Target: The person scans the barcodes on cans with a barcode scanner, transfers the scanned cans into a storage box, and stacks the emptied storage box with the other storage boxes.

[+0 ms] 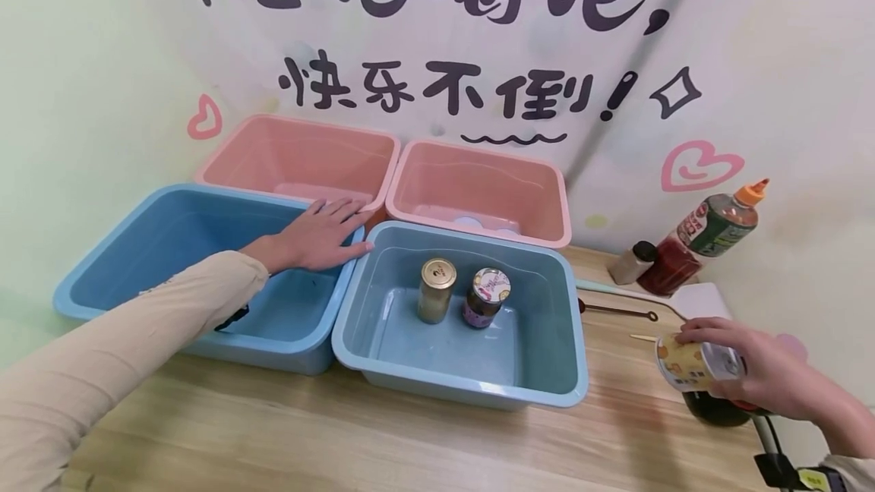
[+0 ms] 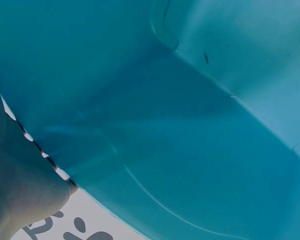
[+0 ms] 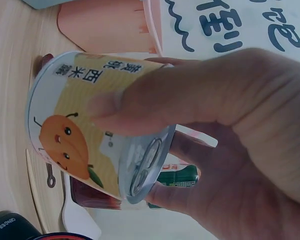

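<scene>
My right hand [image 1: 772, 370] grips a tin can [image 1: 690, 364] above the table at the right. In the right wrist view the can [image 3: 97, 92] lies tilted on its side, its yellow label showing a cartoon orange fruit, its pull-ring lid facing the palm. My left hand [image 1: 317, 238] rests with fairly straight fingers over the rim between the left blue bin [image 1: 198, 310] and the bins beside it. Inside the right blue bin [image 1: 437, 382] stand a gold-lidded jar [image 1: 436, 294] and a dark jar [image 1: 481, 313] with a patterned lid and purple label.
Two pink bins, one at left [image 1: 294, 139] and one at right [image 1: 478, 165], stand behind against the wall. Right of the bins are a sauce bottle [image 1: 711, 230], a black-capped shaker [image 1: 629, 268], a pale spatula [image 1: 704, 301] and a thin dark utensil [image 1: 618, 310]. A dark round object [image 1: 714, 410] sits below the can.
</scene>
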{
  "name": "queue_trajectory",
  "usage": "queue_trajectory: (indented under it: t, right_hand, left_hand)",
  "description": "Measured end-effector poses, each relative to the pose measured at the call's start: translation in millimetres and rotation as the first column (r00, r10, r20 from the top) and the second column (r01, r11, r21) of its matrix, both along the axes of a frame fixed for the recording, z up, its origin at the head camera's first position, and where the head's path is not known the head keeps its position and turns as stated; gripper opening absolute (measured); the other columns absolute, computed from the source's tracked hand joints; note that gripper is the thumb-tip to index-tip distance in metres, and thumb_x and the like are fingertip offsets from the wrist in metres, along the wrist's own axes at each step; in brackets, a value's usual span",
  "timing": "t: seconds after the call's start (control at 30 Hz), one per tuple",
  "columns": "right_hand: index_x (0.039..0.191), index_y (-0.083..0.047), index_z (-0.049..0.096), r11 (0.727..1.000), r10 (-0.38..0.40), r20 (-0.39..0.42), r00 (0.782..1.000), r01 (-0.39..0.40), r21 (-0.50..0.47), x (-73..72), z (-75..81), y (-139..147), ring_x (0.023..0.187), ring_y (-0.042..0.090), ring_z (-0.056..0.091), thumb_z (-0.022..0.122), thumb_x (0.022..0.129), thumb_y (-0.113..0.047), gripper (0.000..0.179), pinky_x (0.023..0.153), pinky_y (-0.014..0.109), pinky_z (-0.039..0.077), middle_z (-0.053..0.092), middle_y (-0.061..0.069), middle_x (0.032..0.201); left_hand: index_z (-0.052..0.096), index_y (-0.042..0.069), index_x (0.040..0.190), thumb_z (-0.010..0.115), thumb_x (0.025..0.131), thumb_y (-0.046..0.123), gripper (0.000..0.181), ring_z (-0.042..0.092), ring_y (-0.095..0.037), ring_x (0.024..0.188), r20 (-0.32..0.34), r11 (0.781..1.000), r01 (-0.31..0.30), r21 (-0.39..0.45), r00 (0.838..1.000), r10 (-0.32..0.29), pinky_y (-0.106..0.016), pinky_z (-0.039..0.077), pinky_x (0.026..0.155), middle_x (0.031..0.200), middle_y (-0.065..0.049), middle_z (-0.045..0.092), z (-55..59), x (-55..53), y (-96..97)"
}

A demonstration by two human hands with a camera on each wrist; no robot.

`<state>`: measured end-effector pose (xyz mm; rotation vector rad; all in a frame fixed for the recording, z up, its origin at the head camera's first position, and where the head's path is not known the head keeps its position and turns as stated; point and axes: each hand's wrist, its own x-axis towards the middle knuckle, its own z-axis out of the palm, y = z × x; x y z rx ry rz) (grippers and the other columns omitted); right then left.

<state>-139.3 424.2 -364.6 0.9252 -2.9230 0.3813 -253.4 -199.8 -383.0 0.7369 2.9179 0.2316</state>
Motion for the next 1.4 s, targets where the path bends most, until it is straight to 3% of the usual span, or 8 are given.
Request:
queue_trajectory:
  t: [0.23, 0.5, 0.73, 0.83, 0.97, 1.07, 1.23, 1.4]
  right_hand:
    - [0.112, -0.023, 0.07, 0.999, 0.033, -0.013, 0.999, -0.033, -0.04, 0.9, 1.3, -4, 0.108, -0.02, 0.039, 0.096, 0.049, -0.008, 0.07, 0.067, 0.016, 0.043, 0.05, -0.035, 0.125]
    - [0.114, -0.022, 0.07, 1.0, 0.012, -0.037, 0.999, -0.012, -0.009, -15.9, 32.2, -23, 0.102, -0.015, 0.043, 0.095, 0.055, -0.011, 0.065, 0.065, 0.02, 0.047, 0.059, -0.018, 0.12]
    - [0.118, -0.021, 0.068, 0.997, 0.069, -0.046, 0.997, -0.07, -0.025, -44.5, 67.4, -54, 0.101, -0.012, 0.043, 0.093, 0.06, -0.004, 0.065, 0.064, 0.021, 0.05, 0.057, -0.012, 0.124]
    - [0.119, -0.021, 0.068, 0.995, 0.095, -0.029, 0.995, -0.096, -0.03, -58.8, 81.6, -73, 0.099, -0.007, 0.046, 0.091, 0.063, -0.003, 0.064, 0.063, 0.021, 0.051, 0.06, -0.004, 0.125]
    - [0.124, -0.018, 0.066, 0.996, 0.082, 0.082, 0.993, -0.078, -0.05, -78.1, 97.9, -100, 0.1, 0.014, 0.057, 0.087, 0.072, -0.003, 0.058, 0.062, 0.024, 0.055, 0.06, 0.008, 0.131]
    - [0.127, -0.015, 0.064, 0.997, 0.061, 0.174, 0.983, -0.051, -0.06, -93.9, 107.3, -123, 0.103, 0.03, 0.059, 0.084, 0.076, -0.002, 0.056, 0.07, 0.035, 0.059, 0.057, 0.014, 0.135]
    - [0.128, -0.015, 0.064, 0.998, 0.044, 0.233, 0.972, -0.034, -0.044, -119.7, 114.3, -161, 0.114, 0.037, 0.055, 0.084, 0.077, -0.005, 0.055, 0.086, 0.055, 0.055, 0.057, 0.015, 0.137]
    - [0.126, -0.014, 0.066, 0.994, 0.106, 0.241, 0.965, -0.097, -0.048, -146.4, 109.4, -198, 0.112, 0.033, 0.057, 0.086, 0.073, -0.007, 0.057, 0.089, 0.053, 0.053, 0.06, 0.014, 0.135]
  left_hand:
    - [0.022, 0.011, 0.16, 0.045, 0.1, 0.053, 0.076, 0.015, -0.041, 0.154, 0.009, 1.0, 0.005, -0.017, 1.0, -0.005, -0.068, 0.007, 0.121, 0.167, -0.017, 0.019, -0.6, -0.6, -0.1]
    - [0.023, 0.012, 0.16, 0.044, 0.1, 0.054, 0.076, 0.015, -0.04, 0.154, 0.002, 1.0, 0.0, -0.011, 1.0, 0.0, -0.067, 0.007, 0.121, 0.167, -0.016, 0.02, -3.6, -1.0, -1.5]
    - [0.022, 0.01, 0.16, 0.046, 0.1, 0.051, 0.076, 0.015, -0.042, 0.154, 0.006, 1.0, 0.001, -0.013, 1.0, -0.001, -0.068, 0.007, 0.121, 0.167, -0.017, 0.02, 0.9, 0.4, -0.9]
    - [0.021, 0.011, 0.16, 0.046, 0.101, 0.051, 0.075, 0.015, -0.041, 0.154, 0.003, 1.0, -0.002, -0.022, 1.0, 0.002, -0.068, 0.007, 0.121, 0.167, -0.017, 0.019, 1.5, 0.3, -0.8]
    - [0.021, 0.012, 0.16, 0.045, 0.101, 0.052, 0.076, 0.015, -0.041, 0.154, -0.002, 1.0, -0.003, -0.028, 1.0, 0.003, -0.068, 0.007, 0.121, 0.167, -0.016, 0.019, 1.1, -0.3, -0.5]
    - [0.021, 0.011, 0.16, 0.045, 0.101, 0.052, 0.076, 0.015, -0.041, 0.154, -0.001, 1.0, -0.004, -0.031, 1.0, 0.004, -0.068, 0.007, 0.121, 0.167, -0.017, 0.019, 0.6, -0.1, -0.1]
    - [0.021, 0.011, 0.16, 0.045, 0.101, 0.052, 0.076, 0.015, -0.041, 0.154, 0.0, 1.0, -0.004, -0.03, 1.0, 0.004, -0.068, 0.008, 0.121, 0.167, -0.017, 0.019, -1.2, 0.2, -0.6]
    - [0.022, 0.011, 0.16, 0.045, 0.1, 0.053, 0.077, 0.016, -0.041, 0.154, -0.006, 1.0, 0.001, -0.011, 1.0, -0.001, -0.068, 0.008, 0.12, 0.167, -0.017, 0.02, 0.2, 1.4, 0.4]
